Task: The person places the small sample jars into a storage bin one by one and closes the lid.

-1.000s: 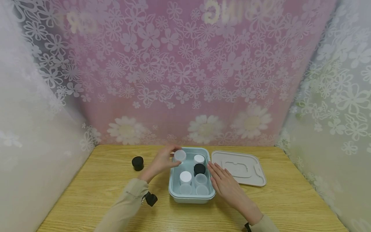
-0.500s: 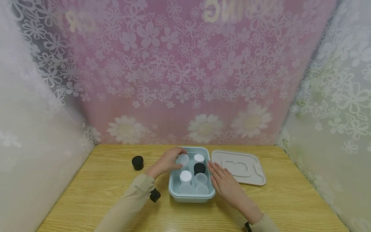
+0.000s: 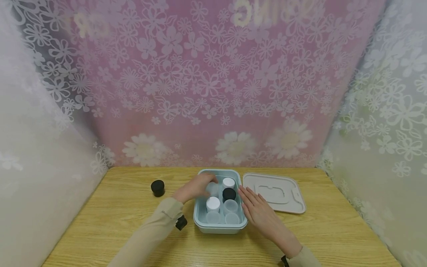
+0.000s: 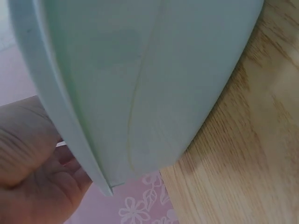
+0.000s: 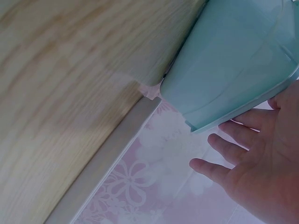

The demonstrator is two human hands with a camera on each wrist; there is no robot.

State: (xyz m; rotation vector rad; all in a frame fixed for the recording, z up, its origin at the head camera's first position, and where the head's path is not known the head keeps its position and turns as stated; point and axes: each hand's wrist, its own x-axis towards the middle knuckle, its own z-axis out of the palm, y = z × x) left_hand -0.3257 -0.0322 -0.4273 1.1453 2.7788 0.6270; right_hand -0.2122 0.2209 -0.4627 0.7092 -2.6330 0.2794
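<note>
A light-blue plastic box [image 3: 221, 229] stands open on the table. My left hand [image 3: 195, 187] reaches over its left rim, thumb and fingers around a small translucent-lidded jar [image 3: 212, 189], blurred in the box's back left. In the left wrist view the box wall [image 4: 126, 84] hides the jar and fingertips. My right hand [image 3: 261, 218] lies with straight fingers against the right rim. Inside the box are white-lidded jars [image 3: 213, 204], a black-lidded jar [image 3: 229, 194] and several translucent-lidded jars [image 3: 230, 206].
A black jar [image 3: 158, 188] stands on the table left of the box. The box's pale grey lid [image 3: 273, 193] lies flat to the right, behind my right hand. Floral curtains surround the wooden table [image 3: 110, 222].
My left hand has moved right and slightly forward toward me, bringing the translucent-lidded jar from the left rim down into the box. The right hand has stayed at the rim.
</note>
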